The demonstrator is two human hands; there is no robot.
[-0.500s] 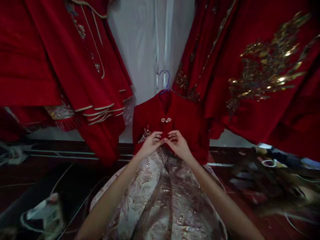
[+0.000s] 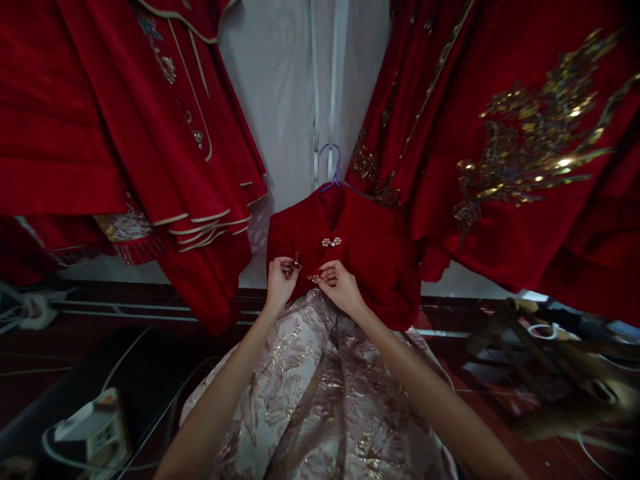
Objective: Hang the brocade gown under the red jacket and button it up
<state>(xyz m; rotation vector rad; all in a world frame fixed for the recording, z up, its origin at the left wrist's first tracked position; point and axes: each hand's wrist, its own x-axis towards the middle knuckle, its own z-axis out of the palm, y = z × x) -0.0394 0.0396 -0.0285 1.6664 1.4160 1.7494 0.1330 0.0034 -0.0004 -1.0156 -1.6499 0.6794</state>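
A red jacket (image 2: 370,247) hangs on a purple hanger (image 2: 336,160) above a pale brocade skirt (image 2: 295,373) with a metallic floral pattern. At the jacket's upper front sits a flower-shaped beaded clasp (image 2: 332,242). My left hand (image 2: 281,283) is closed around a dangling beaded ornament (image 2: 297,264) on the jacket's left side, and its fingers partly cover it. Just above the skirt's waist, my right hand (image 2: 340,285) pinches a small lower beaded clasp (image 2: 313,279) at the jacket's front hem.
Red garments with pale piping (image 2: 200,193) hang at left. To the right hangs a red garment with gold sequin embroidery (image 2: 530,147). A white power strip (image 2: 103,427) with cords lies at lower left. Cluttered rolls (image 2: 565,400) lie on the floor at right.
My left hand has moved left, away from my right hand, onto the dangling ornament. My right hand has shifted slightly left, and the lower clasp now shows at its fingertips.
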